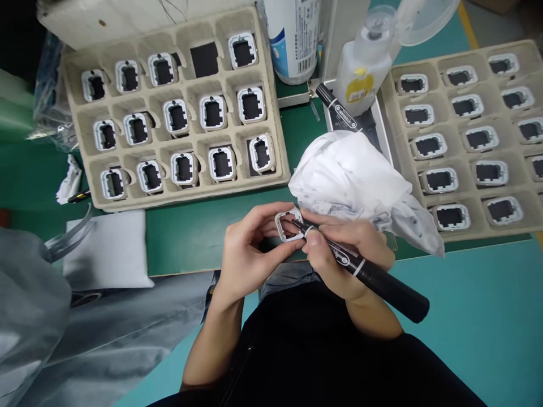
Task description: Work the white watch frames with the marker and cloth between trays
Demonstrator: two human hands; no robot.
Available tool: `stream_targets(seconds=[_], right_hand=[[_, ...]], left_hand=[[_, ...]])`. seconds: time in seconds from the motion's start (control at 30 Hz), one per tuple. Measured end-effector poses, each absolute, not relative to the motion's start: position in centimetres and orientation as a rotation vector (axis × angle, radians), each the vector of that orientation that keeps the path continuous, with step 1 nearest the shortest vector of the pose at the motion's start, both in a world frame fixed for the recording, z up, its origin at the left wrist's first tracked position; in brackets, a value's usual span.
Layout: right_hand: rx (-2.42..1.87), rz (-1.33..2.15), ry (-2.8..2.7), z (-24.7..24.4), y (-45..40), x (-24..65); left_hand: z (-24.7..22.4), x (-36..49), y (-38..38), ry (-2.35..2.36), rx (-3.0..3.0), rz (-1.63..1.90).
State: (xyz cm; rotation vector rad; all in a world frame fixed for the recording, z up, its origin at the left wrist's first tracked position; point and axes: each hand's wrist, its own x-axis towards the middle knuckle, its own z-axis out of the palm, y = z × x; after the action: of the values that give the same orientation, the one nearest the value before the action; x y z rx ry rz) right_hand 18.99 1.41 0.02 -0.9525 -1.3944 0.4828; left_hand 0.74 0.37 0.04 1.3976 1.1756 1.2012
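In my left hand (248, 246) a small white square frame with rounded corners (280, 225) is pinched between thumb and fingers. My right hand (348, 249) grips a black marker pen (373, 277), its cap end pointing down to the right. The pen's tip is at the inner edge of the frame; whether it touches cannot be made out. Just beyond my right hand lies a crumpled white cloth (348, 169) with grey smudges.
A pulp tray (169, 144) holds several similar frames at the left; another tray (460, 133) stands at the right. At the back are a second marker (337, 107), a squeeze bottle (362, 68) and a larger bottle (292, 42). A white cloth pad (108, 249) lies near a person's grey sleeve (29, 305).
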Motion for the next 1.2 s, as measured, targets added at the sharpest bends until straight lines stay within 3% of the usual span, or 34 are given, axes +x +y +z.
stream_targets(seconds=[1.2], right_hand=[[-0.745, 0.436, -1.504, -0.5, 2.0, 18.8]], left_hand=[[0.3, -0.3, 0.9, 1.073, 1.394, 1.216]])
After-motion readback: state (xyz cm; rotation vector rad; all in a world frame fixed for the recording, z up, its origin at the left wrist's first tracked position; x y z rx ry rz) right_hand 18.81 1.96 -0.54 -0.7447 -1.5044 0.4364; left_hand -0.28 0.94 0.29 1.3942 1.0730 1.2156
